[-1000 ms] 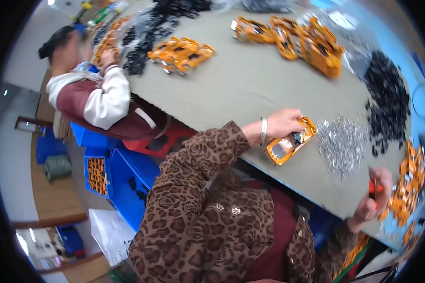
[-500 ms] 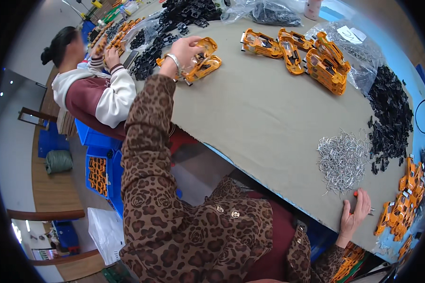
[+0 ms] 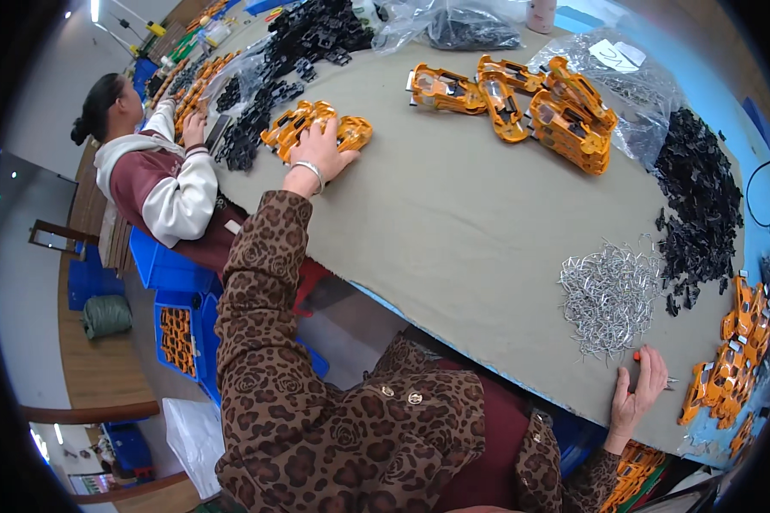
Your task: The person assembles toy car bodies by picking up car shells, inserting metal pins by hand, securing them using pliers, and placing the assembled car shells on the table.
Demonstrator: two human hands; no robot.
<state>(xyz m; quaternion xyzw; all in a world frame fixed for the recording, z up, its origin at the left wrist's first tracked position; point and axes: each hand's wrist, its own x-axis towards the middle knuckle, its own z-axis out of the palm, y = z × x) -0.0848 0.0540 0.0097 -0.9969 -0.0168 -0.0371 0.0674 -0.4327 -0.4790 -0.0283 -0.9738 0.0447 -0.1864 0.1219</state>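
Observation:
My left hand (image 3: 318,156) lies across a small group of orange toy car shells (image 3: 354,133) at the far left of the table. Its thumb is spread from the fingers, and their tips touch the shells. At the near right, my right hand (image 3: 640,392) rests on the tabletop, its fingers bent around a small tool. Only a red end (image 3: 636,356) and a thin metal tip (image 3: 672,382) of that tool show; its kind is hidden. Just beyond that hand is a heap of bent silver wire pieces (image 3: 609,297).
More orange car shells (image 3: 571,132) stand stacked at the far side, others (image 3: 727,368) at the right edge. Black plastic parts (image 3: 701,209) are heaped at right, with another black heap (image 3: 316,38) at far left. A co-worker (image 3: 158,175) sits at left. Clear bags (image 3: 612,81) lie behind.
The shell that my left hand held raised is now down among the others. That hand has flattened and spread over them. My right hand stays in place with the tool.

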